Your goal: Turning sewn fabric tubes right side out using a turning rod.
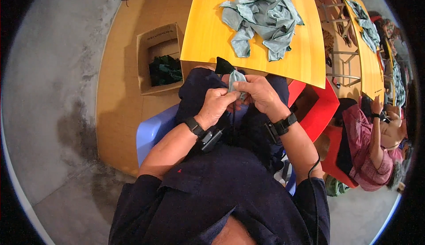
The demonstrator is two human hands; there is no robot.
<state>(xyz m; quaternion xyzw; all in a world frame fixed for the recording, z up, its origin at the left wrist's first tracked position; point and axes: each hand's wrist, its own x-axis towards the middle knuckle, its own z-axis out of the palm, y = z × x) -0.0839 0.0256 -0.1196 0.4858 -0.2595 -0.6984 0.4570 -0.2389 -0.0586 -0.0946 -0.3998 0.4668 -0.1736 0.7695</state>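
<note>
I have a small pale grey-green cloth piece with a black tip (237, 79) pinched between both hands above my lap, probably so that each side can be steadied separately. My left hand (215, 105) grips its lower edge from seven o'clock, thumb on top; my right hand (262, 95) comes in from four o'clock, its thumb pressed flat on the pale face. My other fingers curl beneath, partly hidden, so I cannot tell exactly how they close. The black tip sticks up free of my fingers toward eleven o'clock.

At one o'clock, on the yellow wood-grain table (305, 65), lies a loose heap of pale grey-green cloth (265, 19), presumably kept within easy reach. At ten o'clock an open brown cardboard box (144, 77) contains dark green cloth (165, 69).
</note>
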